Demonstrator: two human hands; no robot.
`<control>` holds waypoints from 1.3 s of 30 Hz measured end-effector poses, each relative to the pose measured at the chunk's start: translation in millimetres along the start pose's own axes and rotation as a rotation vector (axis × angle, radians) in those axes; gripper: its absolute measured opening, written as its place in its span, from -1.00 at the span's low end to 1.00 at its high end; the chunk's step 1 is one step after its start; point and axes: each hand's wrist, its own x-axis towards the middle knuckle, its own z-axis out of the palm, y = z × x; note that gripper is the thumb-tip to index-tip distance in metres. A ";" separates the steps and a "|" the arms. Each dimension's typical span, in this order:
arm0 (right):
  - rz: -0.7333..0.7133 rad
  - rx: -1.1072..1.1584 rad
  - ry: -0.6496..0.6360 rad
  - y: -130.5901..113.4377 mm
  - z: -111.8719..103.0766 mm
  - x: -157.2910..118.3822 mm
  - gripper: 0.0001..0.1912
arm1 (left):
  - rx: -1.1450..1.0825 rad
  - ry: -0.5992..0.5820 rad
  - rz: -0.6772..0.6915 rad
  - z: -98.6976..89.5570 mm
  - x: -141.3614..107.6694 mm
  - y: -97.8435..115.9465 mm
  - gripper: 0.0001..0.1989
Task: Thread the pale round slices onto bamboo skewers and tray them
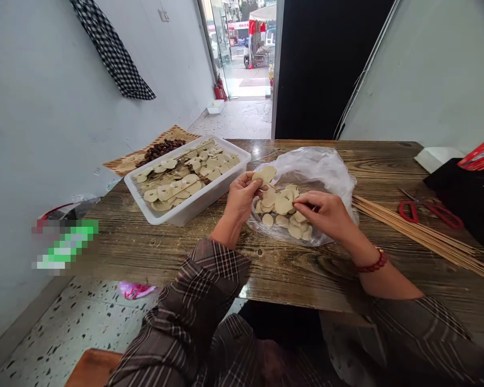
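Observation:
My left hand [244,193] is closed on a pale, thin potato-like slice [265,174], held up over the near left side of a clear plastic bag. A short bit of thin stick shows beside its fingers. My right hand [325,212] pinches what looks like the end of a thin bamboo skewer, mostly lost against the slices behind. Loose pale slices [283,204] lie in the opened plastic bag [326,161] beneath both hands. To the left, a white plastic tub [185,216] holds several skewers threaded with similar slices [189,185].
Bare bamboo skewers [411,231] lie at the right beside red-handled scissors [431,209] and a black bag [460,188]. Behind the tub, dark brown pieces [163,150] rest on patterned paper [123,165]. The wooden table's [282,274] front edge runs close to my body.

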 end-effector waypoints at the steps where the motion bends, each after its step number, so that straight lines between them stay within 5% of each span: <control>1: -0.022 -0.043 -0.024 1.2 1.4 -0.5 -0.83 | 0.015 0.016 0.018 -0.8 0.6 0.6 -0.72; 22: -0.019 -0.208 -0.005 6.6 3.2 -1.4 -0.80 | 0.101 0.011 0.091 9.0 -6.6 -1.0 -0.72; 39: -0.039 -0.192 0.030 7.9 7.8 -1.7 -0.80 | -0.107 -0.014 -0.091 9.0 -7.3 -3.5 -0.66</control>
